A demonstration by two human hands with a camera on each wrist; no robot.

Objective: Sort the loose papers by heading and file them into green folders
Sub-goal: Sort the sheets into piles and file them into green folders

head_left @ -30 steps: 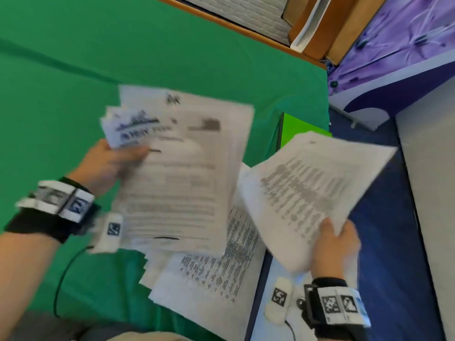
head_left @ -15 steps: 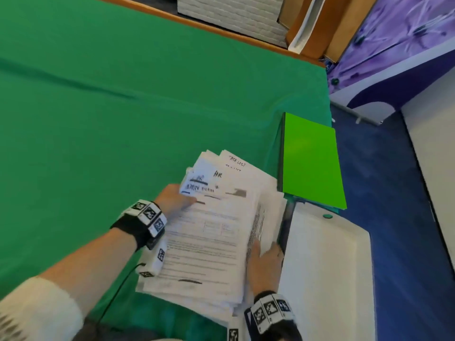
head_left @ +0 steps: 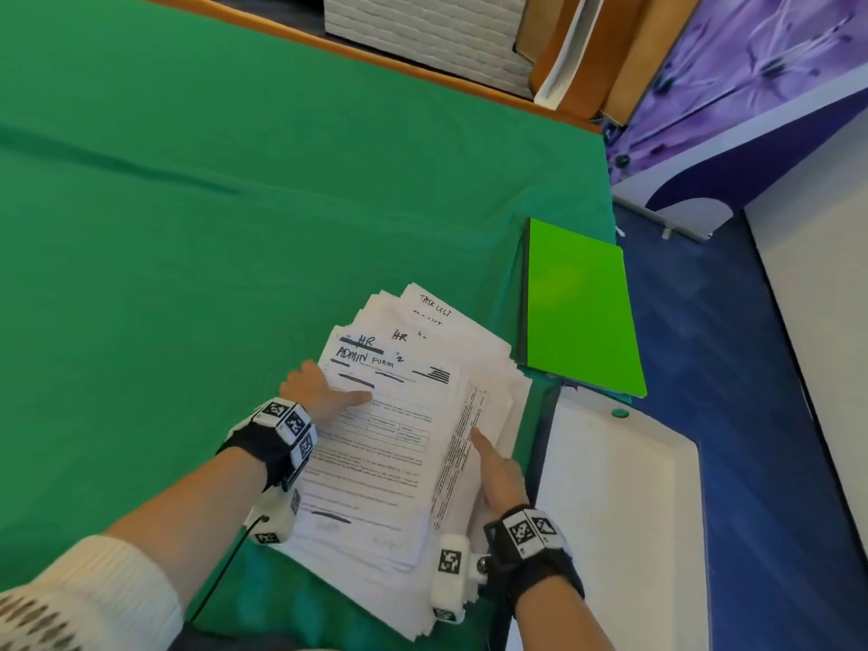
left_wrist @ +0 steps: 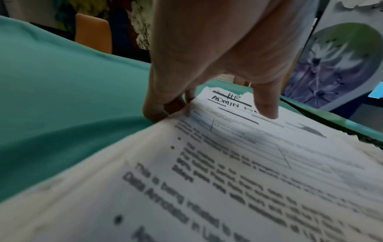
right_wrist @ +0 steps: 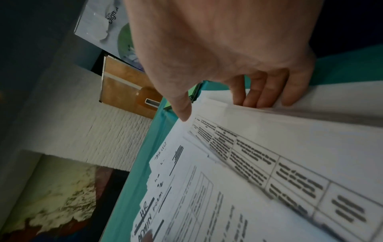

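A thick stack of loose papers (head_left: pixel 390 444) lies on the green tablecloth (head_left: pixel 188 227), slightly fanned. Its top sheet (left_wrist: pixel 238 147) reads "ADMIN FORM" under a struck-out "HR"; sheets below show "HR" and "TASK LIST". My left hand (head_left: pixel 329 390) grips the stack's left edge, thumb (left_wrist: pixel 267 108) on top and fingers (left_wrist: pixel 155 113) curled under. My right hand (head_left: pixel 495 462) holds the right edge, one fingertip (right_wrist: pixel 183 113) on top and the other fingers (right_wrist: pixel 261 98) curled round the sheets. A bright green folder (head_left: pixel 577 312) lies shut just right of the stack.
A white tray-like board (head_left: pixel 620 509) with a small green dot sits at the table's right front corner. Beyond it the table ends at blue floor (head_left: pixel 751 415). A white brick-patterned box (head_left: pixel 422 25) and wooden boards stand past the far edge.
A second ago each hand held a separate raised bundle of sheets. The bundles are now together as one stack lying on the cloth, with a hand at each side.
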